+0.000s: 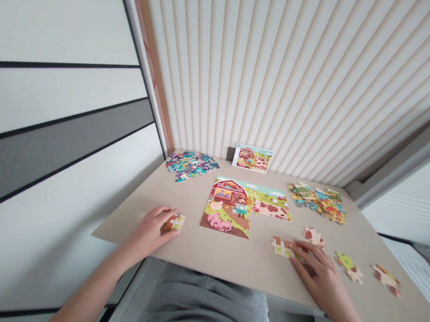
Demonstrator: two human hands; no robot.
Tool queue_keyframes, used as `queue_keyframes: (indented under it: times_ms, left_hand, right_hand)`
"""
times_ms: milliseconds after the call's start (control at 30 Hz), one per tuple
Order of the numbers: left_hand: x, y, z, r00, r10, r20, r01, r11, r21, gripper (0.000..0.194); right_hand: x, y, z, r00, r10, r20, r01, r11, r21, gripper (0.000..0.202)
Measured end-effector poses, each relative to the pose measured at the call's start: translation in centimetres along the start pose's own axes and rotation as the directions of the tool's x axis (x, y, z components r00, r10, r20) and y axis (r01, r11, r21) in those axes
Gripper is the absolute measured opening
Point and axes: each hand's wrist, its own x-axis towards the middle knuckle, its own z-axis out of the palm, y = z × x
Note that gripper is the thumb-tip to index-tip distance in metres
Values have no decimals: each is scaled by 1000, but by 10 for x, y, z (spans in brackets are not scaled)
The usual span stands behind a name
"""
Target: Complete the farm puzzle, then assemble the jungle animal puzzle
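Fence strip, partly beneath right fingers, protruding leftward

The fence piece fills the space between the left hand's thumb and forefinger. Right of those fingers, bare tabletop gives passage below the assembled puzzle, which blocks a straight run further ahead. Beyond them, an open lane reaches the blue-purple pile. Left of the right hand's fingertips, a fence strip juts into the way. Just ahead of those fingers lies a spotted piece, the yellow pile farther on; rightward, a green-edged piece obstructs.
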Motion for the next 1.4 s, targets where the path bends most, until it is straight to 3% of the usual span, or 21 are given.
queue_keyframes:
  times_ms: [133, 233, 367, 467, 600, 700, 800, 1000, 1100, 1267, 1400]
  left_hand:
    - [-4, 14, 3, 994, -62, -90, 48, 989, -143, 43]
    - [-5, 38, 7, 993, -74, -89, 44, 952, -302, 37]
    - [6, 94, 22, 998, -65, 24, 65, 760, -646, 36]
    - [24, 145, 44, 996, -12, 87, 75, 630, -773, 35]
    - [52, 200, 81, 989, 114, 91, -19, 716, -698, 27]
    - [67, 223, 105, 979, 189, 81, -103, 791, -604, 31]
    - [69, 231, 113, 964, 257, 68, -185, 833, -521, 38]
    - [56, 232, 93, 967, 241, 77, -228, 963, -146, 32]
    - [54, 236, 92, 962, 241, 130, -235, 970, -59, 43]
    - [59, 237, 98, 944, 281, 174, -267, 959, -97, 35]
    - [67, 228, 92, 882, 408, 235, -368, 909, -196, 29]
  right_hand:
    - [1, 0, 0, 1000, 5, -12, -5, 1000, 7, 33]
    - [3, -7, -4, 1000, 28, -2, -28, 999, 16, 32]
    - [5, -16, -9, 998, 57, 26, -58, 998, 22, 32]
    - [5, -19, -10, 997, 70, 17, -70, 997, 20, 31]
    - [6, -22, -11, 998, 61, -8, -61, 998, 15, 30]
    - [6, -25, -13, 999, 51, -20, -50, 999, 17, 29]
    - [6, -25, -13, 999, 47, -15, -47, 999, 12, 28]
    - [5, -23, -12, 999, 45, -17, -44, 999, 1, 28]
    - [5, -23, -11, 999, 46, -19, -46, 999, 7, 29]
    - [5, -21, -10, 999, 36, -32, -36, 999, 9, 29]
    - [2, -19, -8, 999, 40, -15, -40, 999, -5, 30]
